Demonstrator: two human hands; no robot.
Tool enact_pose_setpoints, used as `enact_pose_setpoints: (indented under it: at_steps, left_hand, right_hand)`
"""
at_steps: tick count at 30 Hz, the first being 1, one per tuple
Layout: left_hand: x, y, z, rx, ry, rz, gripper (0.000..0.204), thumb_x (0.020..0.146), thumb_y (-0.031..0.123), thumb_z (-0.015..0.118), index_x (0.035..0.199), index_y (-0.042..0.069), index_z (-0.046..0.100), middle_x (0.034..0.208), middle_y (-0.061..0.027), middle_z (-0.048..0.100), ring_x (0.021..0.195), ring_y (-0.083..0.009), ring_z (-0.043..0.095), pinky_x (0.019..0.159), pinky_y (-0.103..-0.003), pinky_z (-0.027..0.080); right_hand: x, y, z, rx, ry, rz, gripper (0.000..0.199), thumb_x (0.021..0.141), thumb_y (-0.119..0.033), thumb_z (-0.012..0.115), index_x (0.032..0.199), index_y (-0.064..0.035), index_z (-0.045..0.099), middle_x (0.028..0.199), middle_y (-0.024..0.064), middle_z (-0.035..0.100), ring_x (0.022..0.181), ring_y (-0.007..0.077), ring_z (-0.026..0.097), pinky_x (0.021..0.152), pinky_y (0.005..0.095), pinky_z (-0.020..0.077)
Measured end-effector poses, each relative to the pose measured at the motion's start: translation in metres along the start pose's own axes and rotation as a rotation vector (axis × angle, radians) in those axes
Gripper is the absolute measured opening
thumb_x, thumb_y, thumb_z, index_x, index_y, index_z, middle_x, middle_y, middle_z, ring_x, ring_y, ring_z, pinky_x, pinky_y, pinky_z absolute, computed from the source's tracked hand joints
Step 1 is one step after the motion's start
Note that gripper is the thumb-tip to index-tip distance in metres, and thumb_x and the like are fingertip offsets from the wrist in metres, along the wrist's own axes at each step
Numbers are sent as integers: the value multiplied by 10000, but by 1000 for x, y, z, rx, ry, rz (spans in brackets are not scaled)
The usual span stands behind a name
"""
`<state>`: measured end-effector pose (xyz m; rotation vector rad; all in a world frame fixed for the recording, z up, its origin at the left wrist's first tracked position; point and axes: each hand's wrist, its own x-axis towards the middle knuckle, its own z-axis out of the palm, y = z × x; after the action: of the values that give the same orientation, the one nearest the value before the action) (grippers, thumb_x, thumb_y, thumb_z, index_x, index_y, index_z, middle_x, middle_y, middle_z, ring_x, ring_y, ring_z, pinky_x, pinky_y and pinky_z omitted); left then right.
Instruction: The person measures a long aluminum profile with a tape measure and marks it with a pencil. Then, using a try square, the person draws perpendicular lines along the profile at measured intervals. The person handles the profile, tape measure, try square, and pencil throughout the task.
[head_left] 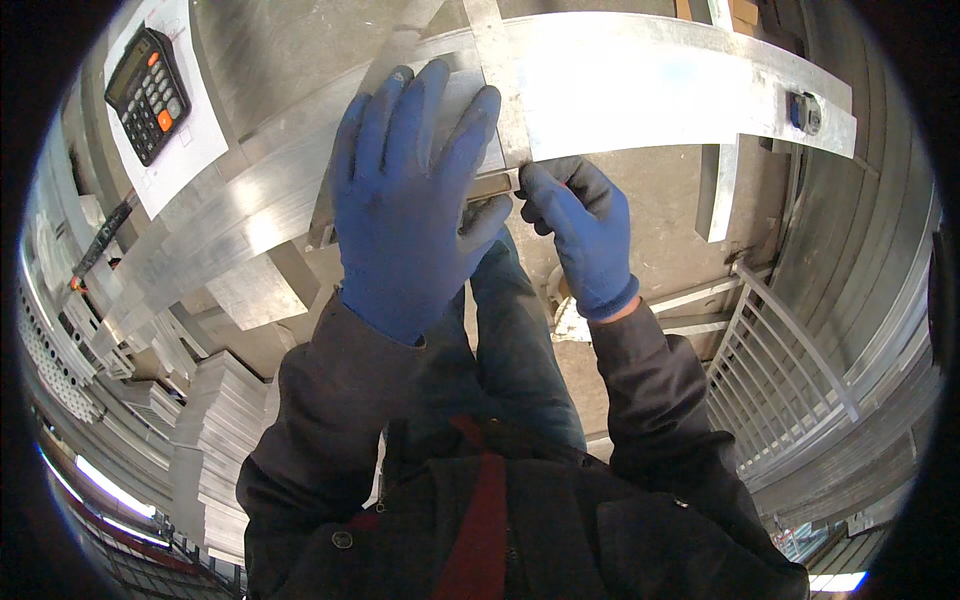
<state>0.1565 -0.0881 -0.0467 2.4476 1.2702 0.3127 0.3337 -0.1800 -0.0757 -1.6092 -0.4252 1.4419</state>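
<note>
My left hand [405, 200], in a blue work glove with dark fingertips, lies with fingers stretched out over the flat metal profile [270, 200]. Beside it, a narrow metal bar [500, 85] crosses the wide aluminium strip. At this bar's near end is my right hand [585, 235], gloved alike, its fingers curled in a pinch. Whatever the right fingers hold is too small or hidden to make out. To the right of the bar, the wide aluminium strip [640, 90] shines brightly and bends toward the rim.
A black calculator [148, 95] rests on a white paper sheet [185, 165] at far left. A small dark-blue and metal piece [805, 112] sits on the strip's right end. Stacked metal profiles [215, 440] stand lower left; a barred metal frame [780, 370] leans at right.
</note>
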Motion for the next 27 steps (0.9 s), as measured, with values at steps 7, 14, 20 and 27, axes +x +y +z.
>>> enact_pose_setpoints:
  at_steps: [7,14,20,27]
  left_hand:
    - [-4,-9,6,46,-3,38,832,833,435,910,1584,219,625,1660,-185,531,1510,-405,508,1312,-602,318]
    - [-4,-13,6,48,6,46,814,820,426,928,1563,246,651,1653,-156,559,1512,-383,517,1304,-587,334]
    - [-5,-13,6,47,12,50,805,817,430,927,1555,253,659,1648,-152,558,1506,-379,522,1301,-601,332]
    - [-6,-14,6,41,8,48,798,819,418,922,1555,256,659,1644,-147,558,1505,-374,521,1313,-597,315]
  right_hand:
    - [0,2,-2,19,-23,36,223,1066,-263,793,1078,-42,772,933,44,788,779,86,674,694,251,521]
    - [1,0,-3,-5,-32,30,215,1067,-256,789,1085,-42,779,939,49,793,784,88,678,703,254,532]
    - [1,0,-4,-27,-44,43,217,1068,-256,787,1096,-40,781,944,49,794,793,97,691,712,258,542]
    - [0,-1,-4,-17,-49,23,222,1068,-263,791,1096,-44,782,943,48,794,794,95,693,715,254,543]
